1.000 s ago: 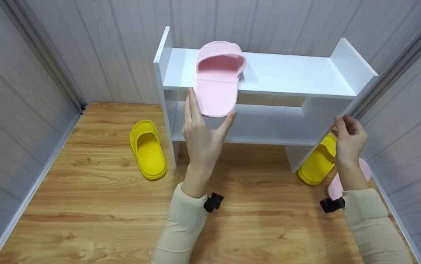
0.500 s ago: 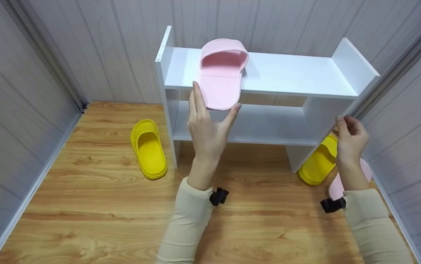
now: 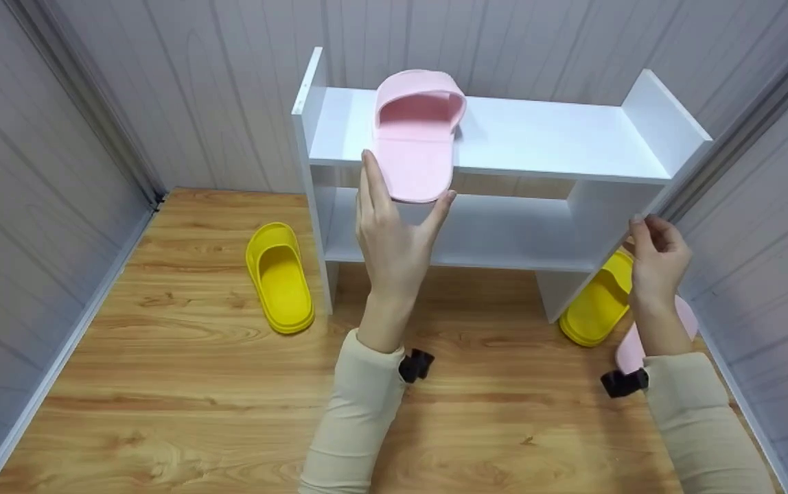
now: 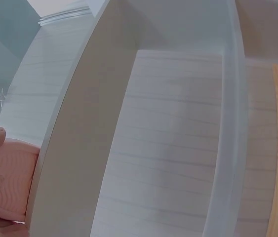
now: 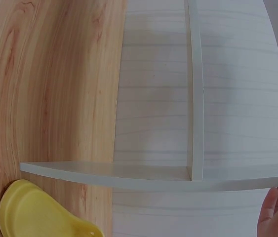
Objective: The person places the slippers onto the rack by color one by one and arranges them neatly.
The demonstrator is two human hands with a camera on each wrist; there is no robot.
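My left hand [image 3: 394, 230] grips a pink slipper [image 3: 413, 161] near its heel, with the thumb at one side and the fingers at the other. The slipper's toe strap points to the back, over the top board of a white shelf [image 3: 552, 140], and its heel juts past the front edge. In the left wrist view the ridged sole of the slipper [image 4: 11, 180] shows beside the board. My right hand [image 3: 660, 257], fingers curled, holds the front edge of the shelf's right side panel; in the right wrist view its fingers [image 5: 269, 207] meet the panel.
One yellow slipper [image 3: 281, 281] lies on the wooden floor [image 3: 181, 384] left of the shelf. Another yellow slipper [image 3: 593, 309] and a second pink slipper [image 3: 631, 350], partly hidden by my right arm, lie on the right. Panelled walls [image 3: 229, 89] enclose the corner.
My left hand has moved the pink slipper slightly right and farther back over the top board. The right hand has stayed at the side panel.
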